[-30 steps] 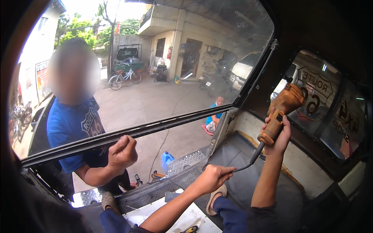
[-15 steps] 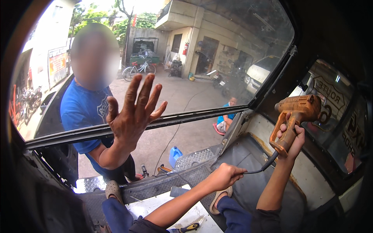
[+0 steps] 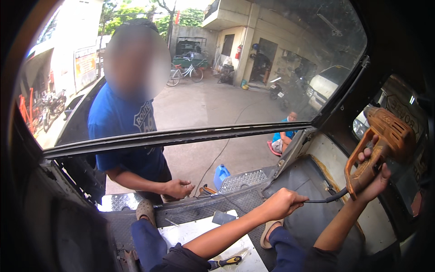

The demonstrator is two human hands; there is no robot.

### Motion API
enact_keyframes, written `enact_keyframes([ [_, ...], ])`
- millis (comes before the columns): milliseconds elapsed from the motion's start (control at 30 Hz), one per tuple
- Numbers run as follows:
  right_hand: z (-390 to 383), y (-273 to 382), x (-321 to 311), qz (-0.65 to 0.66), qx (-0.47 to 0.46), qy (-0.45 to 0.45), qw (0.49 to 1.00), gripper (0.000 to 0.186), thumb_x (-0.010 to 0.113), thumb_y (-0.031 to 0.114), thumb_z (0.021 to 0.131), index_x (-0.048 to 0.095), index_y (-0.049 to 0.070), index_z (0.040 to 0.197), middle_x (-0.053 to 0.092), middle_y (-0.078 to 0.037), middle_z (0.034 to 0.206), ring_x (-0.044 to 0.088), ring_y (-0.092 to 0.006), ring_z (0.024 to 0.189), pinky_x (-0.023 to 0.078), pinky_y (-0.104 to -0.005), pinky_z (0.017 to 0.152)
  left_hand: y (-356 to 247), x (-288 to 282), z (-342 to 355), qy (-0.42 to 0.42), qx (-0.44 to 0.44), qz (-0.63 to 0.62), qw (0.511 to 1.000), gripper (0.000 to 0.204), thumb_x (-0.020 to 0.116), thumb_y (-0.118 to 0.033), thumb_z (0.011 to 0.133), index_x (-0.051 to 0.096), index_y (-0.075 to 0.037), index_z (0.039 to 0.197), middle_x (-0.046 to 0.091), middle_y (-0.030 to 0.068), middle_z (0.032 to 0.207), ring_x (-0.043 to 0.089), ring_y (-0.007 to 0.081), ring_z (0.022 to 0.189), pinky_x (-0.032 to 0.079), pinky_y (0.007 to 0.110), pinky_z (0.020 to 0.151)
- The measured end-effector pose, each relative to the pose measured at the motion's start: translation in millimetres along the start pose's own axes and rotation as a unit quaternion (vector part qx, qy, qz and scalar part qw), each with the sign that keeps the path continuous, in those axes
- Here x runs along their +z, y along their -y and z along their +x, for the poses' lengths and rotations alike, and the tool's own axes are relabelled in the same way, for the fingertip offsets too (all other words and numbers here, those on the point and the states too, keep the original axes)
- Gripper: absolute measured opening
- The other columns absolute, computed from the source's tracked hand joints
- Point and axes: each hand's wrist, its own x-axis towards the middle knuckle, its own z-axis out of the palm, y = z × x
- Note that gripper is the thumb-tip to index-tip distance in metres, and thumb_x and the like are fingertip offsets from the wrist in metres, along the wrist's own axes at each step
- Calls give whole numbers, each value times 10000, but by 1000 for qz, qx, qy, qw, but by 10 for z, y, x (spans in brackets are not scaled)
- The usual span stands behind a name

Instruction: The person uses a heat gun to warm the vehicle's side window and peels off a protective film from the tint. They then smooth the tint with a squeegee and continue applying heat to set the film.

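My right hand (image 3: 372,170) is wrapped around the grip of a dusty orange heat gun (image 3: 393,129), raised at the right beside the side window. Its nozzle points up and left. A black power cord (image 3: 324,199) runs from the grip's base to my left hand (image 3: 285,202), which is closed on it. Beneath my left forearm lies a white board (image 3: 183,233). On that board are a scraper (image 3: 226,261) with a yellow and black handle, a dark grey rectangular piece (image 3: 224,217) and a thin rod (image 3: 172,222).
Beyond the door frame bar (image 3: 181,137) stands a person in a blue shirt (image 3: 122,118), one hand low near the sill. A blue jerry can (image 3: 220,176) is by the diamond-plate step (image 3: 244,180). Farther out, another person (image 3: 284,136) sits on the ground. A cord (image 3: 215,165) crosses the pavement.
The standing person's raised hand has come down to near the sill. The heat gun and both my hands appear farther right in the picture, as the whole view has shifted.
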Motion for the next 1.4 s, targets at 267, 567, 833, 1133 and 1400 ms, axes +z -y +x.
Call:
enact_keyframes([
  [267,-314,17,-73,-119,74,35,990,627,592,320,803,288,-33,1223,404,-91,1006,472,-141,778,403,-258,700,142,-15,-283,87,-38,36,995,276,623,-125,805,626,-22,1062,640,155,850,619,316,756,502,377,668],
  [567,-886,-527,-505,-266,336,112,896,856,758,-41,647,210,56,1298,507,-196,1167,575,-230,1009,505,-325,770,719,-382,-1912,417,-290,390,768,502,617,-367,802,495,-66,1184,564,160,1096,576,320,1026,475,456,819],
  [833,-2068,-2017,-480,-313,446,519,659,638,722,199,672,346,23,1156,545,-230,1098,548,-359,1089,454,-390,865,1311,-1532,-3252,499,-631,279,524,364,671,-365,741,682,-101,992,654,101,1052,633,277,958,519,407,763],
  [1133,-3547,-2964,-532,-206,443,612,621,593,640,109,758,309,24,1243,570,-216,959,563,-421,910,453,-448,732,1278,-1777,-3183,429,-636,295,570,375,622,-339,773,663,-70,1031,632,148,1085,613,286,1003,500,382,836],
  [1400,-4011,-3142,-507,-149,413,628,643,584,652,40,717,363,7,1223,541,-219,991,519,-416,952,429,-447,781,1317,-1904,-3347,393,-654,287,579,355,608,-293,762,662,-55,1020,635,155,1072,608,284,1017,496,381,848],
])
